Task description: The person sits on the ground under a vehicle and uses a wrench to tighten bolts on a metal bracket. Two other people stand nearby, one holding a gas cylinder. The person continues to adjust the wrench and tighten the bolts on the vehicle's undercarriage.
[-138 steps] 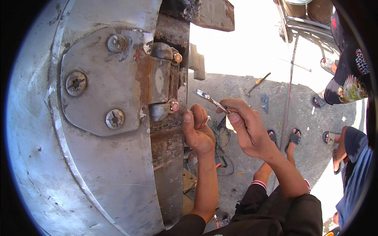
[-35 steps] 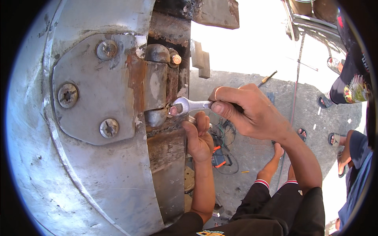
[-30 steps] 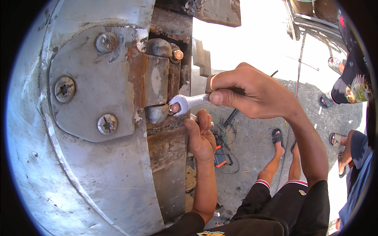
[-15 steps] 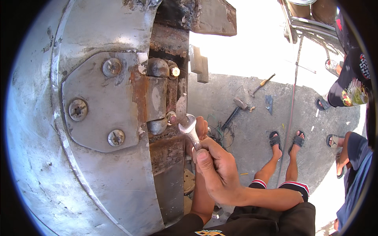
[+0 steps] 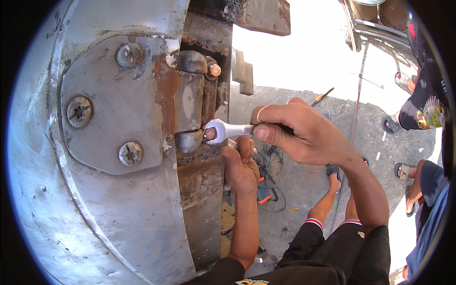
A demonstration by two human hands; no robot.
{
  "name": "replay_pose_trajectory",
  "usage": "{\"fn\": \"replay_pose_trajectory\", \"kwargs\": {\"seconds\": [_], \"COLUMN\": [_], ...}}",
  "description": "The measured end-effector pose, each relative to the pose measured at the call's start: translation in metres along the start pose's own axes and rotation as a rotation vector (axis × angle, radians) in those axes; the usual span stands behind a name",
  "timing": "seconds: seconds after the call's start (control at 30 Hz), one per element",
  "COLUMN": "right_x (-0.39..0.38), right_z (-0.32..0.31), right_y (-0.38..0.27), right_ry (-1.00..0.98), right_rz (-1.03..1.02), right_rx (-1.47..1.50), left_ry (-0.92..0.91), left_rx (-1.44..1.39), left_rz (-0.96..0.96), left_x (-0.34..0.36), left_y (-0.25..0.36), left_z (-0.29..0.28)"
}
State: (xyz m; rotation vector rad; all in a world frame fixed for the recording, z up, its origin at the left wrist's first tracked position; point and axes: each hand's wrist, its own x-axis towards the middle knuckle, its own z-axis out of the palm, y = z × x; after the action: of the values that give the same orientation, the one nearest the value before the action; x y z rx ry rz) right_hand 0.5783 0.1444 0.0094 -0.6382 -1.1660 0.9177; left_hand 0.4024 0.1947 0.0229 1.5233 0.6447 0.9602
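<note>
My right hand (image 5: 306,133) is closed round the shank of a silver open-end wrench (image 5: 232,129), held level. The wrench's jaw sits around the head of the lower bolt (image 5: 210,134) on a rusty hinge (image 5: 188,102). Just below the wrench, my left hand (image 5: 243,171) is raised beside the hinge with its fingers curled. A sliver of shiny metal shows at those fingers, too little to name. Higher on the hinge, a second bolt (image 5: 215,70) sticks out. A grey plate (image 5: 107,109) with three large screws joins the hinge to a curved metal shell (image 5: 33,156).
On the concrete floor lie a yellow-handled tool (image 5: 322,96), tangled wires (image 5: 271,159) and a blue-and-orange box (image 5: 263,191). Other people stand at the right, one sandalled foot (image 5: 390,125) showing. Two metal blocks (image 5: 242,71) jut out beyond the hinge.
My right hand has swung up and to the right, turning the wrench level, and its jaw has come onto the lower bolt. More of my left hand shows. The view has shifted slightly.
</note>
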Motion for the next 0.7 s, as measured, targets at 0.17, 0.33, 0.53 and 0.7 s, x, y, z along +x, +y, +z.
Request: {"fn": "replay_pose_trajectory", "kwargs": {"seconds": [0.17,0.33,0.53,0.7], "right_x": [-0.002,-0.026,-0.025,-0.039], "right_z": [0.015,0.075,0.137,0.121], "right_y": [-0.003,-0.026,-0.062,-0.051], "right_ry": [0.073,0.393,0.597,0.564], "right_rz": [-0.023,0.277,0.361,0.169], "right_rx": [0.070,0.175,0.748,0.368], "left_ry": [0.097,0.200,-0.057,0.011], "left_rx": [0.031,0.302,-0.054,-0.008], "left_rz": [-0.012,0.059,0.058,0.026], "left_x": [-0.002,-0.003,-0.009,0.000], "left_y": [0.009,0.004,0.012,0.005], "left_z": [0.008,0.009,0.002,0.000]}}
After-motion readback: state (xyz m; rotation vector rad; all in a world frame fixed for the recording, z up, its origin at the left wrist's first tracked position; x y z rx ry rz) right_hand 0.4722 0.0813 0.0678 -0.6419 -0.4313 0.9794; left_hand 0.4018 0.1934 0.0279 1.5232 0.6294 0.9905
